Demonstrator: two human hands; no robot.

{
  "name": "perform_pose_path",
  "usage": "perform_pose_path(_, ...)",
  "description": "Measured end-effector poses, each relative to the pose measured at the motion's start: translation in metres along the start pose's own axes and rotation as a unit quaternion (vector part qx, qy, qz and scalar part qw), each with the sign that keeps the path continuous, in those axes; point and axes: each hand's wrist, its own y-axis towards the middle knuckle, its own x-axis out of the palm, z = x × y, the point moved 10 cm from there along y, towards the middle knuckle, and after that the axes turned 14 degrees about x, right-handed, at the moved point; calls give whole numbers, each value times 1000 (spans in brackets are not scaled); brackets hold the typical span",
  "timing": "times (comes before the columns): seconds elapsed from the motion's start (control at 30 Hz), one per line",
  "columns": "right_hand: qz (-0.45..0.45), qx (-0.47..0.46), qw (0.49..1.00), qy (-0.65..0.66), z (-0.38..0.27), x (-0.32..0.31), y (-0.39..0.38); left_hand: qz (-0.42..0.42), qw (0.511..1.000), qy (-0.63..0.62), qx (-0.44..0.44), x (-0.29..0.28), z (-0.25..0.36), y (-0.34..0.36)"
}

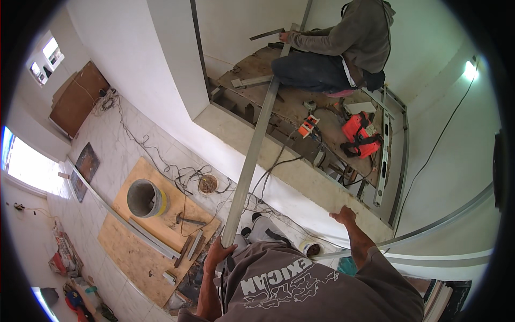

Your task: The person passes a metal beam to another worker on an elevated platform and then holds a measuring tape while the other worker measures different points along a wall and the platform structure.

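A long grey metal tube [249,166] runs from beside my body up across the ledge toward the co-worker. My left hand [219,251] is closed round its near end. On the pale ledge [300,185], my right hand [345,216] rests at the edge with its thumb out, holding nothing that I can see. Up on the raised platform, a co-worker in a grey hoodie [357,37] sits by the tube's far part. The co-worker's hand [284,36] holds a thin dark metal strip [265,34] near the tube.
An orange-red bag [360,134], a spirit level [383,155] and an orange-and-white box [308,126] lie on the platform. Cables [182,174] tangle across the tiled floor. A bucket [147,198] and a hammer [190,220] are on a wooden board [118,239] to the left.
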Motion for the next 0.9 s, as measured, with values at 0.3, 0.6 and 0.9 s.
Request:
perform_pose_path(0.3,12,0,1000,-5,2,4,4,-8,1000,-9,-15,-1,3,0)
perform_pose_path(0.6,-18,2,999,-40,2,9,7,-9,1000,-2,-11,-1,0,0)
perform_pose_path(0.9,-13,6,999,-45,3,11,10,-13,1000,2,-25,-5,6,-1)
